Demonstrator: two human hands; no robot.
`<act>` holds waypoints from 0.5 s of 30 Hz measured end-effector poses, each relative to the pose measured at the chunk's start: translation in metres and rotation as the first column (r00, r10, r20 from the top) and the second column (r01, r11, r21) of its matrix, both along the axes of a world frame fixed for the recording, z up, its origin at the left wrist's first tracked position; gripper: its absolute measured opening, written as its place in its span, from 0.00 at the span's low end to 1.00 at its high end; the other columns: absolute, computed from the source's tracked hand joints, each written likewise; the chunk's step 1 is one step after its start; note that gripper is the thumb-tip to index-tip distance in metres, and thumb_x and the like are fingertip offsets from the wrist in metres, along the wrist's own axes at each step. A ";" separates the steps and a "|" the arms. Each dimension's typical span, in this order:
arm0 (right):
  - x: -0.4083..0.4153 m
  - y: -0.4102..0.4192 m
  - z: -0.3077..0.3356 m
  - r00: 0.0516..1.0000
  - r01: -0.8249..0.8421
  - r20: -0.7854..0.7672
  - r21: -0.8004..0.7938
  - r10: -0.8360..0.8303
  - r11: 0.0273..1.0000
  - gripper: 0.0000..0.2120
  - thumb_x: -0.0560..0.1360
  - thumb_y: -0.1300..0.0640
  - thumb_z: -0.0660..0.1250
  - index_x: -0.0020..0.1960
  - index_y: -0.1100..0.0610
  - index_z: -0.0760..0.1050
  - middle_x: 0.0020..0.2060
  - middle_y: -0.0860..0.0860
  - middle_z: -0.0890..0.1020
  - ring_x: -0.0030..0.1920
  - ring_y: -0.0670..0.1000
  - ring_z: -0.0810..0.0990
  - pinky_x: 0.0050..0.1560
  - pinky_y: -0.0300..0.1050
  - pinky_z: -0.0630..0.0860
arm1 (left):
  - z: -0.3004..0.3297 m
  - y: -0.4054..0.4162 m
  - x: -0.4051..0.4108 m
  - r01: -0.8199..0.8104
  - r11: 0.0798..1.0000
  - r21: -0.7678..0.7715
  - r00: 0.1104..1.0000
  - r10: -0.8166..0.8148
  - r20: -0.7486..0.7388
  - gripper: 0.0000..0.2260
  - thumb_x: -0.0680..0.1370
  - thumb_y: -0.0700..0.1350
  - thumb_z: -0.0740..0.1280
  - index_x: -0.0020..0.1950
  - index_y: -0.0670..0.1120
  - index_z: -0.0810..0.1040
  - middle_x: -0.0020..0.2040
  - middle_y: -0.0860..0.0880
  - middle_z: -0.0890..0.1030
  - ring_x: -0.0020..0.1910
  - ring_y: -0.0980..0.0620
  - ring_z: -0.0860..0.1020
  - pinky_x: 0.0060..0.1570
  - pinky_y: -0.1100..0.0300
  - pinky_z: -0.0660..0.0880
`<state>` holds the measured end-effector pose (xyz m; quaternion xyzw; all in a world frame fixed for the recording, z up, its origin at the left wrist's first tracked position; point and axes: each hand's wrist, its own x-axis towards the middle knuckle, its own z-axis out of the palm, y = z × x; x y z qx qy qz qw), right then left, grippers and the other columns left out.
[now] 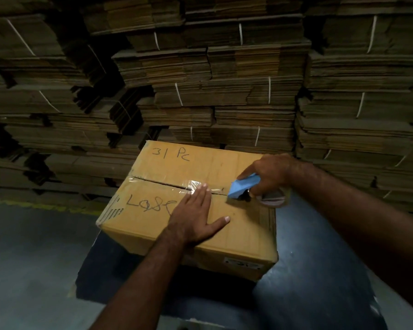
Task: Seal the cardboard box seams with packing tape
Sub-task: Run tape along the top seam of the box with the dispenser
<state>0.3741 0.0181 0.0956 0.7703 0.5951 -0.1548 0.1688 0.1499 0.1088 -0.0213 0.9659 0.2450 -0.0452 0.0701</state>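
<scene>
A closed brown cardboard box (153, 217) with handwriting on its top stands in the middle of the view. Clear packing tape (162, 183) covers the left part of its centre seam. My left hand (193, 215) lies flat on the near flap, fingers straight, fingertips pressing the tape's end at the seam. My right hand (270, 172) grips a blue tape dispenser (242, 186) with a roll of clear tape (273, 198), held at the seam near the box's right edge.
Tall stacks of flattened cardboard (224, 91) tied with white string rise like a wall right behind the box. The box stands on a dark sheet (100, 277) over a grey floor (34, 246). A faded yellow line (34, 206) runs along the floor at left.
</scene>
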 end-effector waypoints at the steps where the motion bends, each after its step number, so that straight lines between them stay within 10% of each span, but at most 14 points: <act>1: 0.003 -0.007 0.002 1.000 0.008 0.024 -0.016 -0.007 1.000 0.30 0.72 0.37 0.68 0.72 0.37 0.67 0.64 0.45 0.77 0.54 0.46 0.73 0.54 0.49 0.75 | 0.000 0.002 0.000 0.004 1.000 -0.002 1.000 -0.004 -0.003 0.47 0.75 0.76 0.41 0.82 0.42 0.46 0.83 0.44 0.45 0.81 0.51 0.45 0.79 0.50 0.46; 15: -0.012 -0.015 0.008 0.992 0.040 0.122 -0.006 -0.039 0.999 0.30 0.70 0.39 0.70 0.71 0.38 0.69 0.63 0.45 0.77 0.61 0.50 0.75 0.53 0.50 0.69 | 0.010 -0.021 0.038 0.001 0.997 -0.071 1.000 0.001 0.020 0.55 0.70 0.81 0.45 0.81 0.40 0.44 0.82 0.41 0.41 0.81 0.46 0.42 0.79 0.50 0.44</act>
